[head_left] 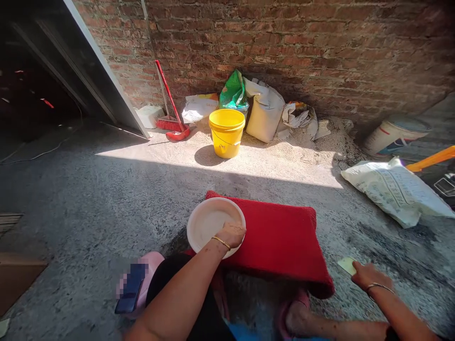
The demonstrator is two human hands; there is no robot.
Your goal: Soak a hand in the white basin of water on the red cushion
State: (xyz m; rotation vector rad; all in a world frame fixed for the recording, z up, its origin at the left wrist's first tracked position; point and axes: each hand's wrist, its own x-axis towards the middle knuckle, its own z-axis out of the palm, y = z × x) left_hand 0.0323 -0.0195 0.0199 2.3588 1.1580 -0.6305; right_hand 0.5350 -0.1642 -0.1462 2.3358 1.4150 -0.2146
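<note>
Left and right hands at work over a low, red-covered tabletop [280,232]. The white basin [208,225] stands at the tabletop's left end; the left hand [231,233] reaches across its near right side, palm turned down, and whether the fingers grip the rim, press the inside or pinch something cannot be told. The right hand [372,278], out beyond the tabletop's right end, pinches a pale green flat piece [347,265] by one edge between thumb and fingers. The step in hand appears to be steadying or working in the basin with one hand while the other manages the piece. It would probably go best with the basin seated fully on the tabletop, since it looks close to the left edge, with light pressure on its side so that it does not tip, and with the piece held flat by its edge so that it neither bends nor slips. Hidden or unclear: the left fingertips; the basin's base and any contents; the covered end of the piece, and its material; part of the dark phone [132,290], lost under pixelation.
</note>
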